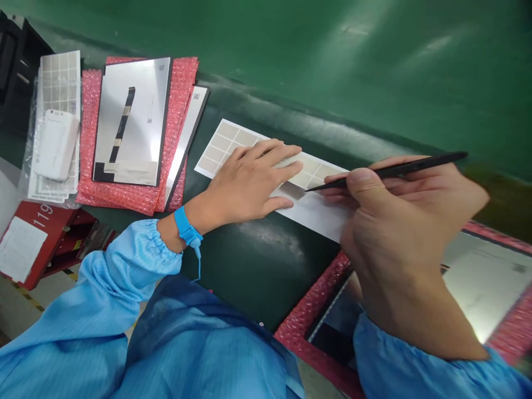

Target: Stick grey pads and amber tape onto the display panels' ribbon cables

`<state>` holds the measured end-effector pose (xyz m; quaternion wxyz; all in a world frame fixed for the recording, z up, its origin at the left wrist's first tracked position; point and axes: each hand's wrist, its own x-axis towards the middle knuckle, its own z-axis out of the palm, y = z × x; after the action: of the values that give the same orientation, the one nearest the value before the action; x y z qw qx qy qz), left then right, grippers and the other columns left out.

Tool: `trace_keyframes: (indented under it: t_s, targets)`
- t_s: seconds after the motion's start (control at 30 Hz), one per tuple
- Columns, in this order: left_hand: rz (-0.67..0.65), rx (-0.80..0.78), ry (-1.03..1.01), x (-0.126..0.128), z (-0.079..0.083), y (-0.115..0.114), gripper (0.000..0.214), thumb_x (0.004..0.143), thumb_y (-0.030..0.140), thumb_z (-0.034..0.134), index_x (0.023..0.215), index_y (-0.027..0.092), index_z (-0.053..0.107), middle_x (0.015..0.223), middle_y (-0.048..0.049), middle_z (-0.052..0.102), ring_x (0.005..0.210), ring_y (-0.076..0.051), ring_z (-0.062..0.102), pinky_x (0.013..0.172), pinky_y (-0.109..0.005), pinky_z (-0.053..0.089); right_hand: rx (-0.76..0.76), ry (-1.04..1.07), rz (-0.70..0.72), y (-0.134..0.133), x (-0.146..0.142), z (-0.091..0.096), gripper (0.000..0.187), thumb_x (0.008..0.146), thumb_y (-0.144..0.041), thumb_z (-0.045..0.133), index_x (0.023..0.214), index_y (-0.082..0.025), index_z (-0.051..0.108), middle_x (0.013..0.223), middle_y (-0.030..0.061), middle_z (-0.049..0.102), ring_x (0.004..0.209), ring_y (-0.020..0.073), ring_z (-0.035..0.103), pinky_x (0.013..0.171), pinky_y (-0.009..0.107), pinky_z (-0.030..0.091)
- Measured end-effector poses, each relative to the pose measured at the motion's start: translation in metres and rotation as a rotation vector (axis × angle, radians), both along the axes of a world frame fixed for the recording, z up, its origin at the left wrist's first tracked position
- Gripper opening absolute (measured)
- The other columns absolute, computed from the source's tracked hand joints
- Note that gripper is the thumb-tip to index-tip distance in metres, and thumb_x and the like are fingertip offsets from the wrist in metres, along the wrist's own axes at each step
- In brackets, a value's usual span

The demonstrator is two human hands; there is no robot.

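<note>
My left hand [249, 183] lies flat on a white sheet of grey rectangular stickers [218, 145], its fingers spread. In my right hand [394, 205] is a pair of slim black tweezers [419, 166], gripped between thumb and fingers. The tweezers' tip meets the edge of one darker grey sticker [292, 190], just beside my left fingertips. Part of the sheet's right end is bare white backing, and my right hand covers some of it. A blue wrist strap [187, 226] is round my left wrist.
Left of the sheet, flat display panels [145, 122] are stacked with pink bubble wrap [183, 88]. Farther left, a white box-shaped device [57, 144] rests on bagged sticker sheets [60, 77]. Another panel [490, 277] on pink wrap lies under my right forearm. A red bin [35, 244] stands at lower left.
</note>
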<state>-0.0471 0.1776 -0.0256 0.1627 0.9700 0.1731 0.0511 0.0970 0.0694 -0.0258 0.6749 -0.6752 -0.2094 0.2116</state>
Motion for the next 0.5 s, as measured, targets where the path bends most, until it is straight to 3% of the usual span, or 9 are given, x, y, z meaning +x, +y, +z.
trace_keyframes:
  t_s: [0.13, 0.27, 0.33, 0.4, 0.5]
  targets:
    - [-0.024, 0.000, -0.034, -0.001, -0.006, 0.011, 0.053, 0.093, 0.044, 0.072, 0.139, 0.020, 0.063, 0.159, -0.0107, 0.051, 0.148, -0.034, 0.041, 0.116, -0.051, 0.037, 0.046, 0.055, 0.008, -0.034, 0.007, 0.029, 0.039, 0.052, -0.032, 0.089, 0.071, -0.017, 0.058, 0.064, 0.0090, 0.060, 0.052, 0.0223, 0.059, 0.044, 0.029, 0.050]
    - [-0.075, -0.013, -0.226, -0.002, -0.001, 0.003, 0.038, 0.095, 0.034, 0.070, 0.129, 0.017, 0.068, 0.148, -0.0136, 0.060, 0.141, -0.032, 0.051, 0.115, -0.051, 0.040, -0.075, 0.057, -0.042, -0.108, 0.018, 0.048, 0.044, 0.050, -0.037, 0.096, 0.077, -0.019, 0.065, 0.071, 0.0085, 0.063, 0.057, 0.0228, 0.060, 0.047, 0.033, 0.052]
    - [-0.059, -0.036, -0.393, -0.004, 0.009, -0.022, 0.025, 0.098, 0.027, 0.065, 0.119, 0.015, 0.071, 0.134, -0.0134, 0.068, 0.128, -0.028, 0.061, 0.108, -0.046, 0.046, -0.163, 0.084, -0.047, -0.147, 0.018, 0.048, 0.041, 0.057, -0.036, 0.096, 0.082, -0.019, 0.068, 0.078, 0.0103, 0.066, 0.061, 0.0244, 0.063, 0.050, 0.035, 0.054]
    - [-0.053, -0.077, -0.525, -0.008, 0.020, -0.062, 0.016, 0.099, 0.024, 0.064, 0.108, 0.015, 0.073, 0.116, -0.0107, 0.074, 0.112, -0.023, 0.068, 0.097, -0.041, 0.052, -0.228, 0.091, -0.051, -0.179, 0.014, 0.043, 0.036, 0.065, -0.035, 0.094, 0.087, -0.019, 0.070, 0.081, 0.0114, 0.067, 0.064, 0.0256, 0.065, 0.053, 0.035, 0.055]
    - [-0.077, -0.169, -0.566, -0.016, 0.027, -0.128, 0.011, 0.094, 0.021, 0.070, 0.101, 0.014, 0.073, 0.103, -0.0074, 0.076, 0.096, -0.020, 0.068, 0.082, -0.037, 0.054, -0.294, 0.114, -0.053, -0.205, 0.004, 0.035, 0.034, 0.072, -0.035, 0.091, 0.093, -0.019, 0.071, 0.086, 0.0121, 0.068, 0.072, 0.0277, 0.068, 0.063, 0.037, 0.058]
